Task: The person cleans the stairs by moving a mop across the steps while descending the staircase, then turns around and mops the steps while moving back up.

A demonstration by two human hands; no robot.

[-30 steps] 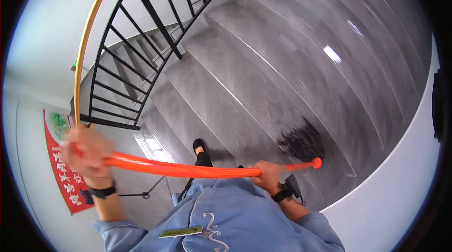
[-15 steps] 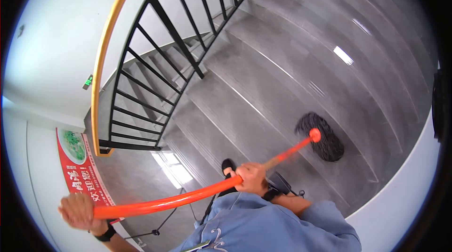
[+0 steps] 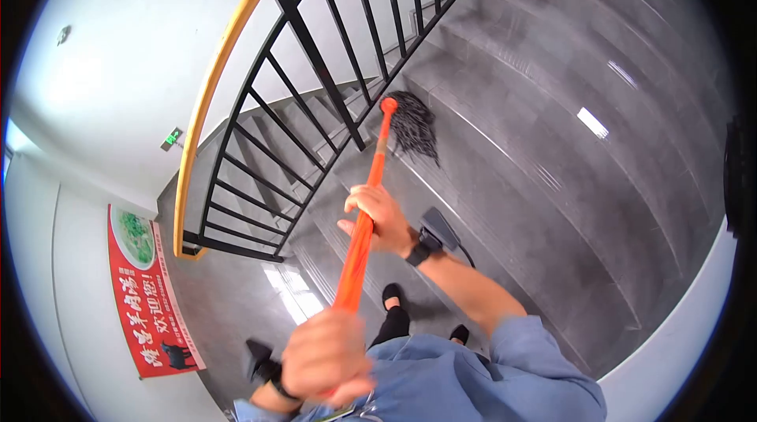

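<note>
The mop (image 3: 355,264) has an orange handle and a head of black strands (image 3: 412,126). Its head rests on a grey stair step, close to the foot of the black railing. Near my body, my left hand (image 3: 327,359) is wrapped round the top end of the handle, a little blurred. Further down the shaft, my right hand (image 3: 377,217) grips it with the fingers partly loose. A black band circles each wrist, and a grey device (image 3: 440,229) shows beside the right one.
Curved grey steps (image 3: 536,122) rise to the upper right. A black railing (image 3: 307,51) with a wooden handrail (image 3: 213,83) runs along the left. A red poster (image 3: 150,296) hangs on the white wall. My feet in black shoes (image 3: 392,293) stand on the steps below.
The mop head has swept from the right part of the step to the railing on the left. My left hand has moved right and toward my body; my right hand has moved up and forward.
</note>
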